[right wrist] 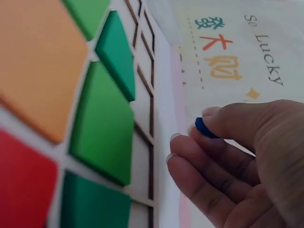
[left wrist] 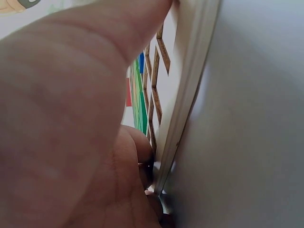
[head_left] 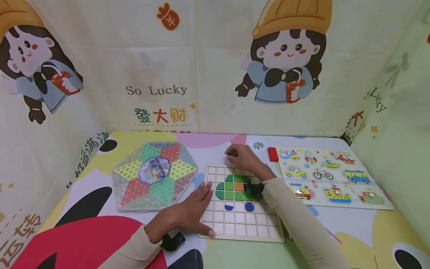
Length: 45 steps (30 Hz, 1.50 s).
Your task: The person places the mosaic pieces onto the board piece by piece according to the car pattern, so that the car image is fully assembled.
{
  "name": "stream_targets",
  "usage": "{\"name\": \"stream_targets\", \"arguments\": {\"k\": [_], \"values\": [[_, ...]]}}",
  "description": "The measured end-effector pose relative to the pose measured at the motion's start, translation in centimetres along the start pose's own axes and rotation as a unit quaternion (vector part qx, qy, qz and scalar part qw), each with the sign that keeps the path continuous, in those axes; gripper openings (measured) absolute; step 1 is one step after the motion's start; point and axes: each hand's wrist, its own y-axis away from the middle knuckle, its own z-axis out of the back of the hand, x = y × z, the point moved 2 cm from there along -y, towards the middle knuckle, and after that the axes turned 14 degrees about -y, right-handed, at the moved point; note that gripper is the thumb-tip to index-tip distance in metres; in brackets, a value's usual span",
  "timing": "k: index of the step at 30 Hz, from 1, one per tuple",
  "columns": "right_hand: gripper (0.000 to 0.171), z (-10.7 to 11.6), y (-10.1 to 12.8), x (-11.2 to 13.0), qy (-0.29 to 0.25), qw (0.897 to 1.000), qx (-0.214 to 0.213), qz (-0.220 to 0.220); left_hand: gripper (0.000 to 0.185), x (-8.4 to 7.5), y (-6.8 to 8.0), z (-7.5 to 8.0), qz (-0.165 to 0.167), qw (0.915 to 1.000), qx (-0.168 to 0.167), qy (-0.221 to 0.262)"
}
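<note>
My right hand (head_left: 243, 158) pinches a small blue piece (right wrist: 205, 128) just beyond the wooden grid board's (head_left: 240, 230) far edge. My left hand (head_left: 193, 209) lies flat, fingers spread, pressing the board's left edge onto the counter (head_left: 352, 224).

Bare tablecloth (head_left: 215, 147) behind grid board (head_left: 235, 224), checkers box (head_left: 155, 175) close left, vehicle puzzle (head_left: 332, 177) right, red block (head_left: 273, 154) between.

A head camera is looking down and forward over the grid board (head_left: 241, 220); both wrist cameras are viewing that board's edge from very close.
</note>
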Motion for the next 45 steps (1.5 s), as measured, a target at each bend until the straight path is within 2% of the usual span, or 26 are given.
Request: {"name": "stream_targets", "arguments": {"k": [13, 21, 27, 34, 45], "values": [[0.020, 0.4, 1.6, -0.2, 0.015, 0.999, 0.033, 0.036, 0.116, 0.0, 0.1, 0.0, -0.007, 1.0000, -0.001, 0.002], [0.019, 0.1, 2.9, 0.3, -0.025, 0.999, 0.043, 0.009, 0.116, 0.0, 0.1, 0.1, -0.008, 1.0000, -0.003, 0.004], [0.017, -0.6, 3.8, 0.3, -0.029, 0.998, 0.054, -0.007, 0.116, 0.0, 0.1, 0.0, -0.009, 0.9999, -0.003, 0.005], [0.018, -0.9, 4.6, 0.6, -0.038, 0.998, 0.055, 0.002, 0.116, 0.1, 0.0, -0.1, -0.009, 1.0000, -0.002, 0.004], [0.017, -0.8, 6.1, 1.2, -0.052, 0.995, 0.087, 0.012, 0.116, 0.1, 0.0, -0.2, -0.007, 1.0000, -0.003, 0.007]]}}
